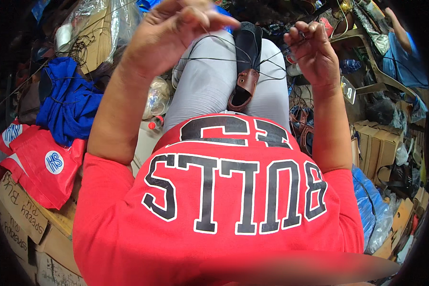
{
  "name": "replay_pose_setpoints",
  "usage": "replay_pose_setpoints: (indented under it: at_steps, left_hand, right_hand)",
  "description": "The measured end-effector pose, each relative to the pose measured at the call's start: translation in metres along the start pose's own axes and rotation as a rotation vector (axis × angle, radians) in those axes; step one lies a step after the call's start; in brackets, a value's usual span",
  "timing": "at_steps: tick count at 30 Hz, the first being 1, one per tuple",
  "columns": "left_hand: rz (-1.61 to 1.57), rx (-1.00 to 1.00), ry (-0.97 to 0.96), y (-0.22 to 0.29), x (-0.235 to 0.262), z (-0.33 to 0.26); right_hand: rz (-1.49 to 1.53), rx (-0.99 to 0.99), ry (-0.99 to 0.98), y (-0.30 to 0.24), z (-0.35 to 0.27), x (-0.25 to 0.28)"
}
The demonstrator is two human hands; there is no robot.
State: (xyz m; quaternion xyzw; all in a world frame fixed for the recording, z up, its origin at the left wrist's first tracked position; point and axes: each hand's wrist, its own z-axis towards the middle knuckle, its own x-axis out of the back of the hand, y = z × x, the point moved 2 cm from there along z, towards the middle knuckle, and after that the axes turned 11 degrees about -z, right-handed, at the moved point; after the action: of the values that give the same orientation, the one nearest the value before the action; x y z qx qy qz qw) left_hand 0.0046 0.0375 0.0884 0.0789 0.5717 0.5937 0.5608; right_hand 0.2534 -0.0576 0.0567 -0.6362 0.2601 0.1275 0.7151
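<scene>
A brown leather shoe with a black far part is propped between my knees, its opening toward my lap. Thin black thread loops across the shoe and my grey trousers. Up and to the left of the shoe, my left hand has its thumb and fingers closed on a strand, the index finger reaching right; its upper edge is blurred. My right hand is raised to the shoe's right, fingers curled in around another strand of the thread. Neither hand touches the shoe.
Blue cloth and a red bag lie at left, above cardboard boxes. A red-capped bottle is beside my left thigh. Cardboard and blue plastic crowd the right. Another person's arm seems to show far right.
</scene>
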Motion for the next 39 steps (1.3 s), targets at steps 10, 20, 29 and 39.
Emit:
replay_pose_setpoints:
  at_steps: [10, 20, 29, 39]
  left_hand:
    - [1.727, 0.217, -0.029, 0.057, 0.11, -0.045]
    - [2.446, 0.373, 0.872, 0.305, 0.245, -0.085]
    - [1.459, 0.227, -0.061, -0.07, 0.029, -0.033]
    - [1.059, 0.479, 0.255, -0.038, 0.085, -0.034]
  right_hand:
    - [-1.676, -0.451, 0.046, -0.022, -0.099, 0.132]
    - [-2.313, -1.308, 0.461, -0.178, -0.321, 0.376]
    - [-1.651, -0.079, 0.056, 0.035, -0.087, 0.064]
    - [-1.138, -0.251, 0.218, 0.023, -0.078, 0.101]
